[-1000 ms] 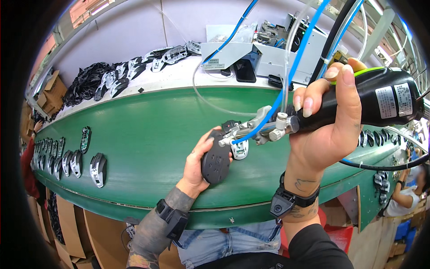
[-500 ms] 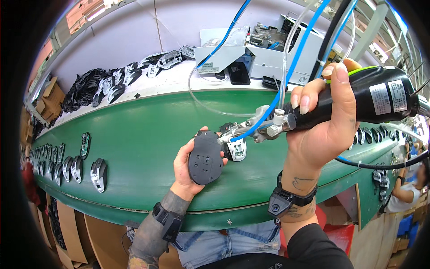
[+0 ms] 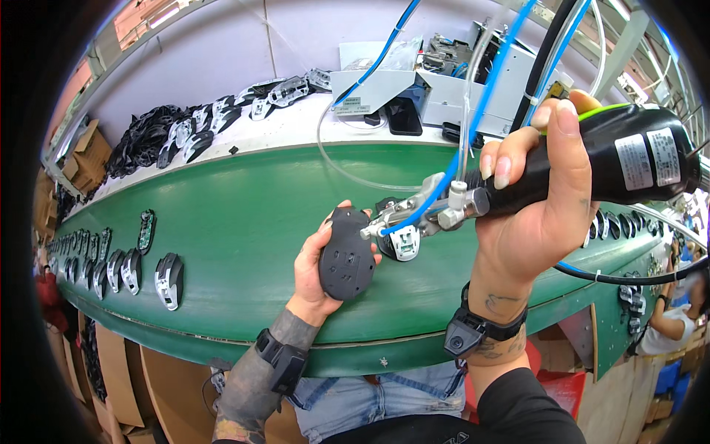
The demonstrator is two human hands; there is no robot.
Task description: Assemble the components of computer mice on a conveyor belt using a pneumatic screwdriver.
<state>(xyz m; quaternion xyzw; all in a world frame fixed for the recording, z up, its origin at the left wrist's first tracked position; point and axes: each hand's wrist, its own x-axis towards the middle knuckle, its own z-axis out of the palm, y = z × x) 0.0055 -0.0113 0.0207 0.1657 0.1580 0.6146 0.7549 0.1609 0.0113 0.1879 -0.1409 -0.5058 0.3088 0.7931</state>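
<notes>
The mouse (image 3: 346, 259) is matte black, smooth and oval, its flat underside facing up, with small dark holes clustered in the middle and others near the rim; they are too small to count surely. It is held above the green belt (image 3: 244, 222), in the left hand (image 3: 310, 270), whose fingers grasp it, thumb along the left edge and fingertips showing past the right. The right hand (image 3: 536, 214) grips one driver (image 3: 610, 163), fingers wrapped around its black body, which bears two white labels. The driver's metal nose ends at the mouse's upper right edge; whether they touch cannot be told. One blue hose (image 3: 496, 74) runs down to that nose. Each wrist wears one black band, two in all.

Under the nose, one black-and-white shell (image 3: 404, 243) lies on the belt. Leftward stand one green board (image 3: 146, 231) and a row of shells, three large ones nearest, the farther ones too small to count. Behind, one phone (image 3: 404, 116) lies on the white shelf (image 3: 296, 122).
</notes>
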